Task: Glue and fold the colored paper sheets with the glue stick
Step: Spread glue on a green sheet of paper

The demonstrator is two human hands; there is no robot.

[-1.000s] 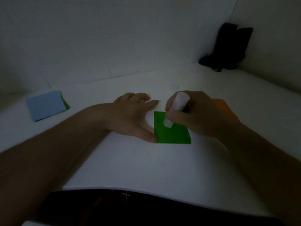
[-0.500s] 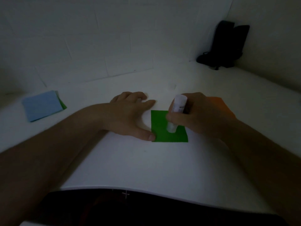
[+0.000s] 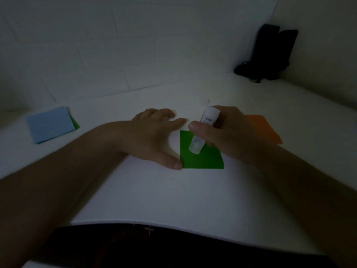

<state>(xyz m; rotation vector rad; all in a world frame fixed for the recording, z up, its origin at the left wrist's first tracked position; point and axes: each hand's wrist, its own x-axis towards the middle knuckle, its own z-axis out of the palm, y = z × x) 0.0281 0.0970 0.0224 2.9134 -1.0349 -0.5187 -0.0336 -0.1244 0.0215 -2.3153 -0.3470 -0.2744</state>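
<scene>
- Centrally on the white desk [image 3: 193,200] lies a green paper square [image 3: 201,158], flat, a little nearer the back wall than the front edge.
- Its left side is pinned by the left hand [image 3: 154,136]: the thumb tip rests at the near left corner, the index finger reaches toward the far left corner, and the fingers lie fairly straight, curled round nothing.
- Over the square's far part the right hand [image 3: 226,132] grips a white glue stick [image 3: 202,130], thumb across the front of the barrel and the other fingers wrapped behind it.
- That stick leans with its top toward the back wall and its lower end down on the green paper, near the sheet's middle and slightly to the left.
- Just behind the right hand an orange sheet [image 3: 264,128] lies flat on the desk, partly hidden by the hand and wrist.
- Well apart, near the desk's left edge by the back wall, sits a small stack of sheets [image 3: 51,123] with a light blue one on top and a green edge showing at its right side.
- Far off in the back right corner a dark object [image 3: 270,55] stands against the wall; the light is too dim to tell what it is.
</scene>
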